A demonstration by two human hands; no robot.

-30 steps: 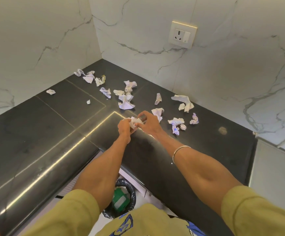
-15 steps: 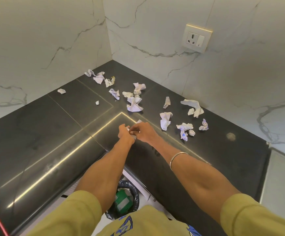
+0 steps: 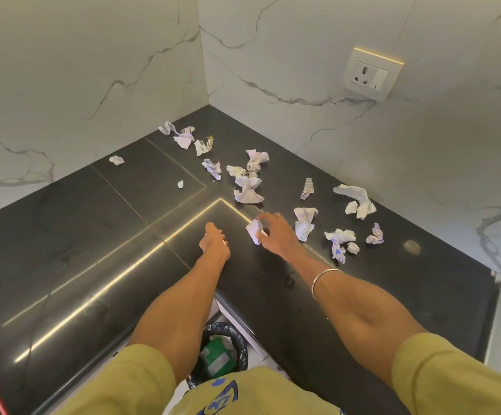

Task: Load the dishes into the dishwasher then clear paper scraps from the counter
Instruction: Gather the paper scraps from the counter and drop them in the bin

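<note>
1. many paper scraps [image 3: 247,191] lie across the black counter [image 3: 99,235]; clearing is barely begun.
2. right hand [image 3: 276,235] pinches one scrap [image 3: 254,230].
3. left hand [image 3: 215,242] looks loosely curled, empty.
4. dishwasher unseen.

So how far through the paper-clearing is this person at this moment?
Early in that step. No dishes or dishwasher are in view, so that part cannot be judged. In hand: the right hand pinches one crumpled scrap; the left hand appears empty. Left: many scraps, like the folded one, litter the counter. The bin sits below.
</note>
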